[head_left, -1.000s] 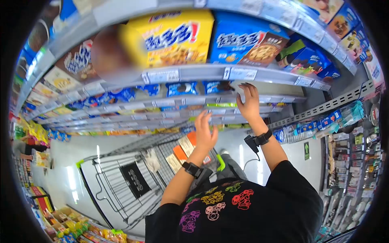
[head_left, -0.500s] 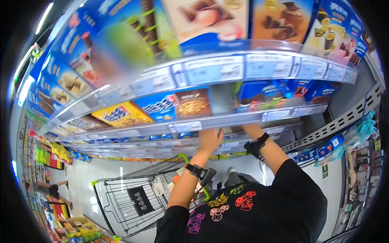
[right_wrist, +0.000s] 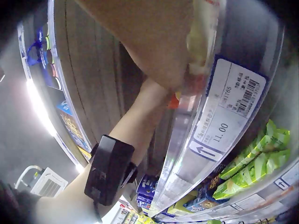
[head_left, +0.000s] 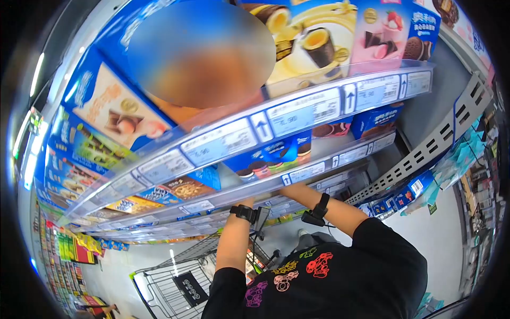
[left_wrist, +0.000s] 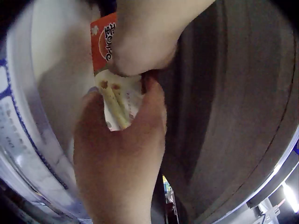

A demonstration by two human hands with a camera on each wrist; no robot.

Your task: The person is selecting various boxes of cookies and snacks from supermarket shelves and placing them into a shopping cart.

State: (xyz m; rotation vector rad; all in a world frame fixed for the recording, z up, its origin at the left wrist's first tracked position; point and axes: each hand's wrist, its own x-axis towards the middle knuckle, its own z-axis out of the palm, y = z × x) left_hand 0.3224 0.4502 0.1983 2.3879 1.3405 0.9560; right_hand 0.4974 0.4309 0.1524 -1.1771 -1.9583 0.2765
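Observation:
In the left wrist view, a small orange-red and white box [left_wrist: 117,100] with rolled wafers pictured on it stands between both hands, over a shelf. The left hand [left_wrist: 120,144] grips its near end, thumb on one side and fingers on the other. Curled over the far part of the box is the right hand [left_wrist: 142,42], its fingertips hidden. From the head view, both hands are mostly covered by the shelf edges, and the forearms reach in beneath them. The right hand [right_wrist: 154,42] fills the top of the right wrist view, near a price tag [right_wrist: 231,107] reading 11.00.
Large snack boxes [head_left: 313,42] fill the upper shelf, above a rail of price labels [head_left: 287,119]. A shopping cart [head_left: 183,290] stands below on the left. A slotted metal upright [head_left: 425,146] borders the shelves on the right. Green snack bags [right_wrist: 254,168] sit on a lower shelf.
Both hands have moved from in front of the shelves into a lower shelf, under the edges. The head view has come closer to the upper shelf and shifted right along it.

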